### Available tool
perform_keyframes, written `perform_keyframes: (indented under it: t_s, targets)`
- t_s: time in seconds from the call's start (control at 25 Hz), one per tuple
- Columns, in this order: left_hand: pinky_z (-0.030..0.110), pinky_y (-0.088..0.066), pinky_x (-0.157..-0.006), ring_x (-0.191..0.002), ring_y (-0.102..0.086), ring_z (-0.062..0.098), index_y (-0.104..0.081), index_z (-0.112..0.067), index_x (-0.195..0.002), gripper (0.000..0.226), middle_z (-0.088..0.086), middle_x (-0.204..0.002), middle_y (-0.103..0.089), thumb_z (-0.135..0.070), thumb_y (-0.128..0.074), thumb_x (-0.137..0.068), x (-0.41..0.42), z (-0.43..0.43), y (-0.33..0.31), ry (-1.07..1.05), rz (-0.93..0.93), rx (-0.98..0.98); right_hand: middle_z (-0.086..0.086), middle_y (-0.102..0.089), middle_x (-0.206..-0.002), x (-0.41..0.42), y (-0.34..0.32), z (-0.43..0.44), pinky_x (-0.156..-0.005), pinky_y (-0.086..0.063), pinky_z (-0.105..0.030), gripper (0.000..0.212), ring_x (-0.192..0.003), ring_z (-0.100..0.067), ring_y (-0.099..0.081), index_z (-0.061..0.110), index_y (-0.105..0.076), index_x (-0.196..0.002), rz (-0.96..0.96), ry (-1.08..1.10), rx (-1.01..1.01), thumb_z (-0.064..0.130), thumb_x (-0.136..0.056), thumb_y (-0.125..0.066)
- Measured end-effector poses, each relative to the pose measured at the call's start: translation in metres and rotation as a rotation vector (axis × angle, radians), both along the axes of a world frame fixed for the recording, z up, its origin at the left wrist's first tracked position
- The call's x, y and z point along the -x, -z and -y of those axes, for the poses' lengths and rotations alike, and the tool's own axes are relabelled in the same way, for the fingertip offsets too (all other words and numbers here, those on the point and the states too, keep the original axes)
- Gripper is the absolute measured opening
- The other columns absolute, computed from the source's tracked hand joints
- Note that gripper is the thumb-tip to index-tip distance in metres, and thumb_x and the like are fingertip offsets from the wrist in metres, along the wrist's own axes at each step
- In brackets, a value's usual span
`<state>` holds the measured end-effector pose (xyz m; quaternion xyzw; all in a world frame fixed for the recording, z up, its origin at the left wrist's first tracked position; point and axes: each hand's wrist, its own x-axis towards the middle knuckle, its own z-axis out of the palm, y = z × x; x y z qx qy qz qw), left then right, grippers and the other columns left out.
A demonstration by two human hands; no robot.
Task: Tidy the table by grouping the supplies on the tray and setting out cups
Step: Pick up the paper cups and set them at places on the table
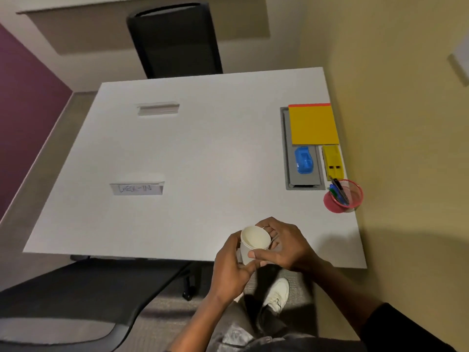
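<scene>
White table (203,148) has supplies (313,125) grouped on the gray tray (284,148) at far right, but left hand (228,265) and right hand (284,247) both grip a paper cup (255,240) at the near edge, not yet set out.

On your desk (203,148), the tray (285,148) lies far to your right. The pad (313,125) sits on the back of the tray, and the stapler (303,160) lies in it in front of the pad. The hole punch (332,161) lies just right of the tray. The pen pot (355,196) stands nearer you, by the right edge. Two cards stand on your left: the far card (157,109) behind the near card (137,188). A chair (175,39) stands behind the desk. The paper cup (253,240) is over the near edge, between your left hand (231,268) and right hand (284,245).
</scene>
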<state>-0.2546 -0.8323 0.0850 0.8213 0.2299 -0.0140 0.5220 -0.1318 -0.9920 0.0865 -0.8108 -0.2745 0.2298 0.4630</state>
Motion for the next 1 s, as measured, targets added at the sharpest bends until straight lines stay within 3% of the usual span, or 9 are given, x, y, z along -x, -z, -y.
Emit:
perform_keyframes:
  t_s: [0.12,0.36,0.52,0.68,0.76,1.0]
  targets:
    - [0.020,-0.059,-0.085,-0.113,-0.067,-0.003,-0.058,-0.042,-0.130,0.065,-0.021,-0.122,-0.072,-0.037,-0.094,-0.076,0.018,-0.014,-0.006,-0.063,0.003,0.002,0.015,-0.074,-0.101,0.012,-0.009,-0.021,-0.078,-0.060,-0.037,0.060,-0.092,-0.010,-0.072,0.032,-0.064,-0.113,-0.003,-0.051,0.002,0.059,-0.067,-0.091]
    - [0.014,-0.054,-0.076,-0.108,-0.068,0.001,-0.060,-0.035,-0.134,0.063,-0.018,-0.119,-0.073,-0.036,-0.090,-0.078,0.053,-0.045,-0.026,-0.112,0.031,0.032,0.019,-0.073,-0.100,0.039,-0.036,-0.059,-0.077,-0.059,-0.030,0.061,-0.092,-0.006,-0.071,0.033,-0.063,-0.112,0.027,-0.090,0.016,0.060,-0.065,-0.091]
    - [0.023,-0.062,-0.087,-0.112,-0.066,-0.003,-0.055,-0.043,-0.136,0.063,-0.022,-0.122,-0.069,-0.045,-0.085,-0.081,0.089,-0.059,-0.033,-0.118,0.026,0.030,0.023,-0.070,-0.105,0.068,-0.047,-0.074,-0.079,-0.057,-0.024,0.062,-0.096,-0.004,-0.069,0.038,-0.060,-0.114,0.008,-0.154,0.066,0.068,-0.067,-0.086]
    - [0.027,-0.062,-0.093,-0.114,-0.065,-0.003,-0.051,-0.047,-0.138,0.067,-0.022,-0.127,-0.067,-0.053,-0.082,-0.079,0.123,-0.064,-0.034,-0.122,-0.027,0.067,0.017,-0.070,-0.106,0.100,-0.048,-0.080,-0.074,-0.058,-0.022,0.063,-0.093,-0.009,-0.070,0.028,-0.061,-0.120,0.064,-0.216,-0.017,0.062,-0.073,-0.087]
    - [0.028,-0.062,-0.093,-0.113,-0.065,-0.006,-0.052,-0.045,-0.138,0.066,-0.022,-0.126,-0.068,-0.049,-0.082,-0.080,0.142,-0.064,-0.035,-0.128,-0.035,0.069,0.017,-0.068,-0.107,0.116,-0.044,-0.081,-0.072,-0.056,-0.019,0.065,-0.092,-0.009,-0.068,0.025,-0.061,-0.121,0.105,-0.273,-0.036,0.061,-0.073,-0.086]
    - [0.030,-0.061,-0.091,-0.114,-0.065,-0.004,-0.054,-0.037,-0.141,0.066,-0.021,-0.125,-0.068,-0.034,-0.083,-0.082,0.204,-0.041,-0.031,-0.282,-0.036,0.035,0.021,-0.064,-0.113,0.144,-0.045,-0.087,-0.074,-0.055,-0.020,0.062,-0.101,-0.003,-0.064,0.042,-0.059,-0.118,0.012,-0.465,0.079,0.068,-0.068,-0.084]
